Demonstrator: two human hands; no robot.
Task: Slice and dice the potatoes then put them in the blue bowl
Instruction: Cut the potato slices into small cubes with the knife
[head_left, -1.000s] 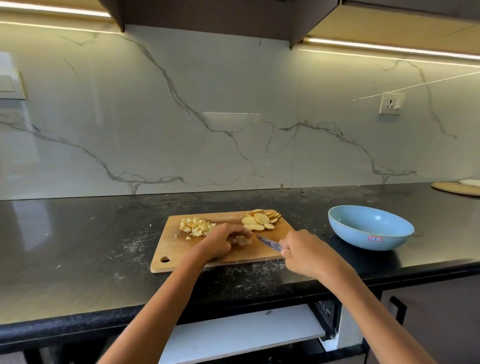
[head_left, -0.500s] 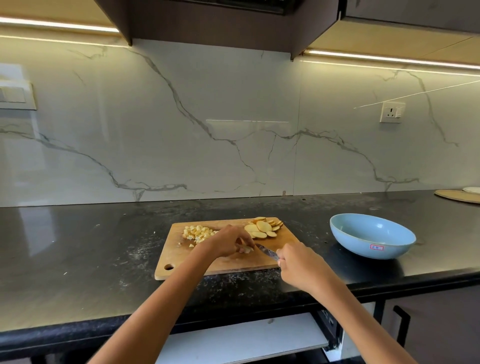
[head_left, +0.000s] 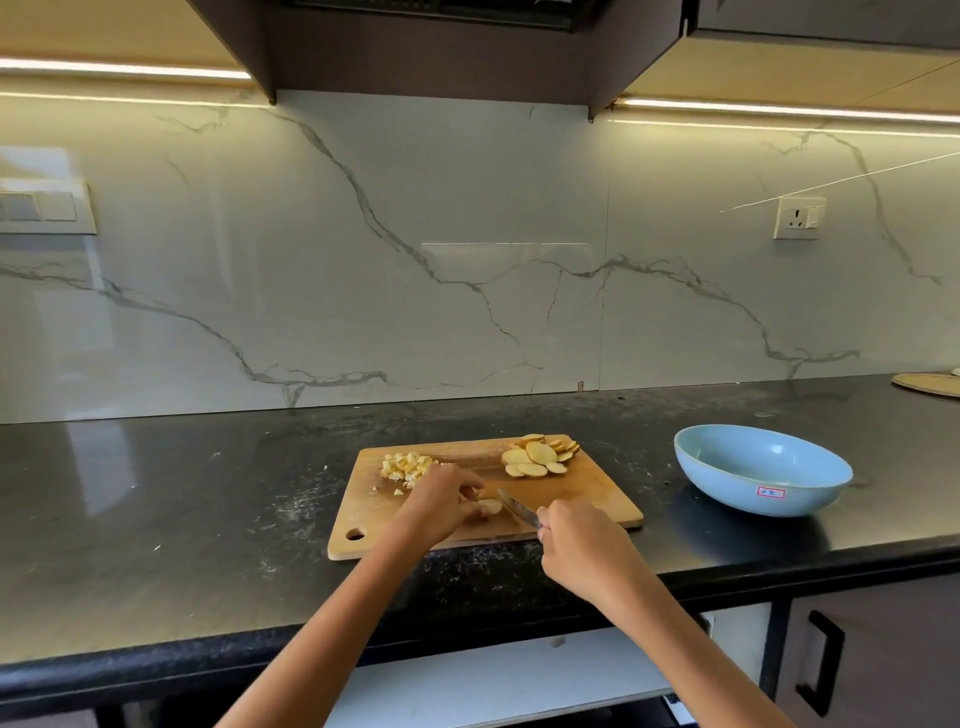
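While our left hand (head_left: 441, 501) is curling its fingers over a potato piece (head_left: 490, 506) on the cutting board (head_left: 597, 493), our right hand (head_left: 582, 548) is gripping the knife (head_left: 517, 508), its blade lying just beside that piece. Diced potato (head_left: 406, 464) and potato slices (head_left: 537, 456) are sitting along the board's far edge, and the blue bowl (head_left: 761, 470) is standing on the table (head_left: 156, 519) to the board's right.

A dark speckled worktop (head_left: 208, 519) is running across the lower half of the frame, showing pale dusty smears. A wooden cutting board (head_left: 597, 493) is lying on it near the centre, close to the front edge. A blue bowl (head_left: 761, 470) is sitting on the worktop right of the board, apart from it. A flat round board (head_left: 930, 384) is resting at the far right edge of the frame.
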